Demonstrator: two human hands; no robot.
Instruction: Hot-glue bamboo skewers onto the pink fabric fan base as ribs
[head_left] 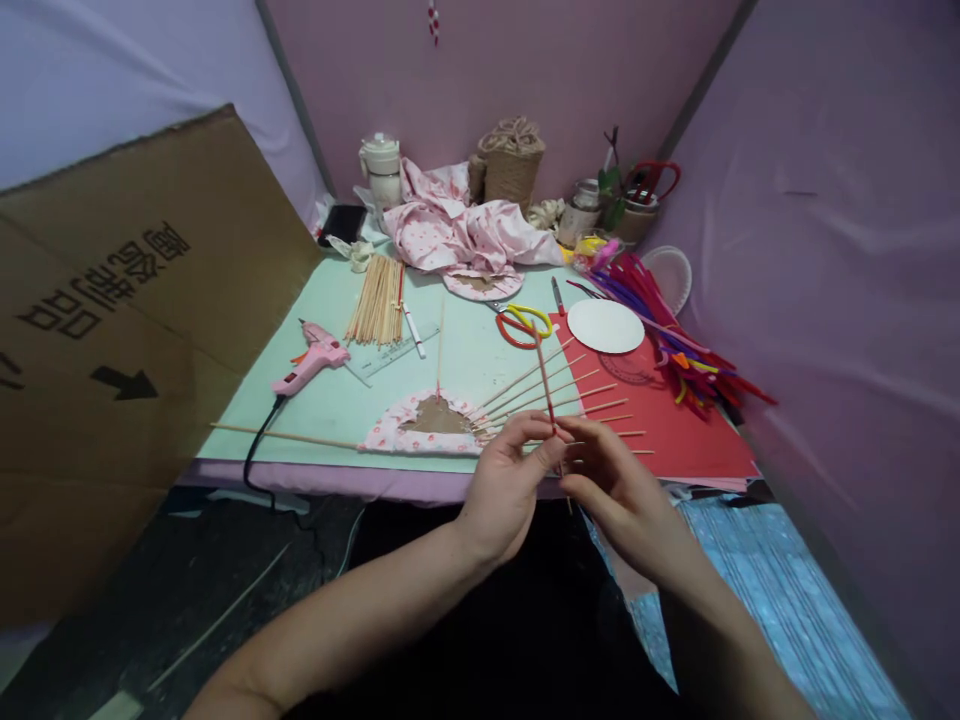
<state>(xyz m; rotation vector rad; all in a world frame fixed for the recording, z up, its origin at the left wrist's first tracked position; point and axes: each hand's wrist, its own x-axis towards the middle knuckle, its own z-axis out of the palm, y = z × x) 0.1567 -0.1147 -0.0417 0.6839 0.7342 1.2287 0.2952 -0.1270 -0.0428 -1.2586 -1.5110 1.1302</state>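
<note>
My left hand [511, 485] pinches a thin stick [545, 375] with red on it, held nearly upright above the table's front edge. Close beside it, my right hand [619, 495] has its fingers curled around the same stick. Behind my hands lies a half-round piece [390, 425] covered in pink patterned fabric, with bare brown board in its middle. Several thin sticks [600, 405] fan out from its right side, one points away from me, and one long stick [285, 436] reaches left.
A pink glue gun [315, 358] with a black cord, a stick bundle [377, 305] and scissors [517, 325] lie on the table. Red sheets [675, 430], a white oval [606, 326] and pipe cleaners [682, 350] are right. A cardboard box [150, 300] stands left.
</note>
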